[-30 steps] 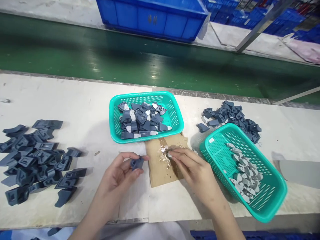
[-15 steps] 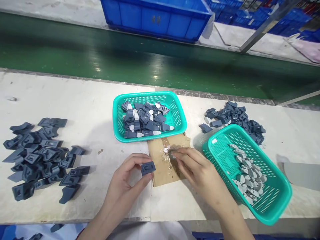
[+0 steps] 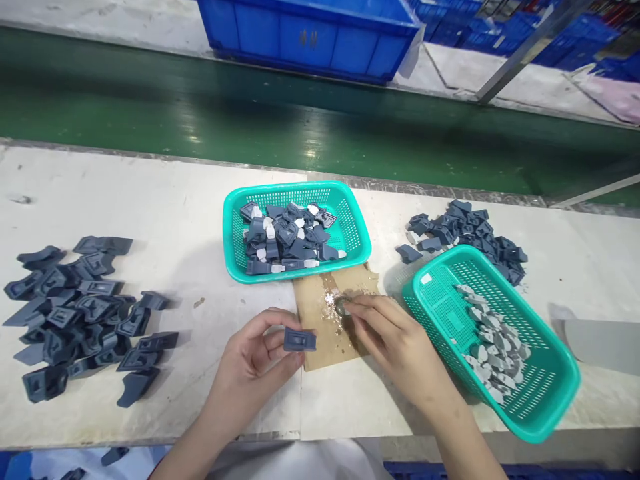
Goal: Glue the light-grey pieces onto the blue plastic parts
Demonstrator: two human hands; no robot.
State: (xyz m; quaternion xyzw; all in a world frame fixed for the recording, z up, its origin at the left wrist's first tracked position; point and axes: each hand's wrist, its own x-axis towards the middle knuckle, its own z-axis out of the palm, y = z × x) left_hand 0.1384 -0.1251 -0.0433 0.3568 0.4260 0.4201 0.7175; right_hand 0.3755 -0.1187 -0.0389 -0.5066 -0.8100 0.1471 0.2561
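Note:
My left hand (image 3: 253, 363) pinches a dark grey plastic part (image 3: 300, 340) between thumb and fingers, its recessed slotted face toward me. To the right, my right hand (image 3: 400, 340) is closed at the fingertips on a small dark, rounded thing (image 3: 342, 307), mostly hidden by the fingers. That thing is over a brown cardboard sheet (image 3: 320, 350) strewn with shiny silvery flakes (image 3: 331, 303). Just beyond the hands, a green basket (image 3: 231, 233) contains dark grey parts with white pieces attached. Beside my right forearm, another green basket (image 3: 555, 400) carries small light grey pieces (image 3: 495, 340).
A pile of dark grey parts (image 3: 90, 307) lies at the left of the white table (image 3: 165, 193). Another dark pile (image 3: 470, 230) is behind the right basket. Past the table runs a green belt-like surface (image 3: 260, 127), with a blue crate (image 3: 310, 40) beyond it.
The dark grey part has turned in my left fingers and now shows a longer side of its face. My right hand has barely moved. The whole view has shifted slightly.

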